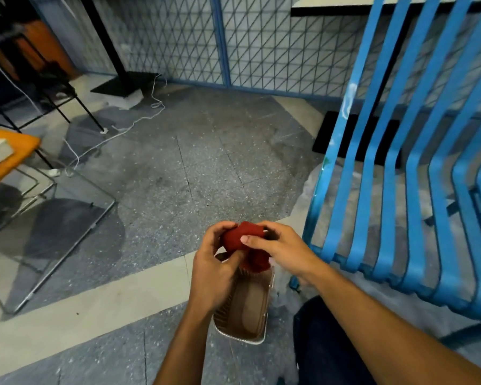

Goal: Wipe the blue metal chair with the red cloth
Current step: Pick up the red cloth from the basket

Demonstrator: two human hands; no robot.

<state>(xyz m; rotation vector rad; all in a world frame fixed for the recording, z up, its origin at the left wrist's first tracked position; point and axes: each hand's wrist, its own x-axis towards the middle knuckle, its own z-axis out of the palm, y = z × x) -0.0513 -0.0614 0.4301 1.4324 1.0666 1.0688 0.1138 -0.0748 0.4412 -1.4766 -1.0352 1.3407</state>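
Note:
The red cloth is bunched up between both hands, low in the middle of the view. My left hand curls round it from the left and below. My right hand grips it from the right, thumb pressed on top. The blue metal chair with its long slats fills the right side, its front edge just right of my right wrist. Part of the cloth hangs down behind my left fingers.
A brown ribbed tray lies on the floor right under my hands. An orange table and wire-frame chairs stand at the left. A white cable trails over the grey floor. A mesh fence closes the back.

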